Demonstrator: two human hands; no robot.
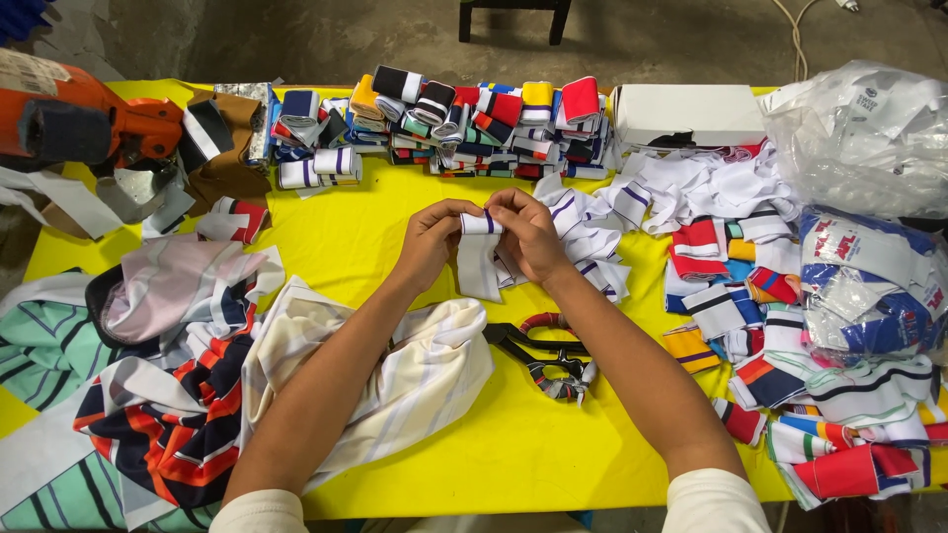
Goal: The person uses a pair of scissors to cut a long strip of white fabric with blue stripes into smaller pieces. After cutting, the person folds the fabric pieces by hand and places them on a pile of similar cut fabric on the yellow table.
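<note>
At table centre, we pinch a white ribbed strip (480, 259) by its top edge: left hand (432, 237) at 9 o'clock, right hand (526, 237) at 3. Fingers clamped on it; long axis hangs toward 6, equally near both hands, scissors (541, 357) below.

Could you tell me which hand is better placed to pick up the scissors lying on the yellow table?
Probably the right hand: the scissors lie almost directly beneath its forearm, farther from the left hand.

A white rectangular cardboard box (688, 112) lies at the upper right of the frame, at the far edge of the yellow desk (375, 232). Right of it, in the upper right corner, sits a crumpled clear plastic bag (864, 133). Below that, at the right edge, clear plastic packets (869, 286) bear red and blue printing.
</note>
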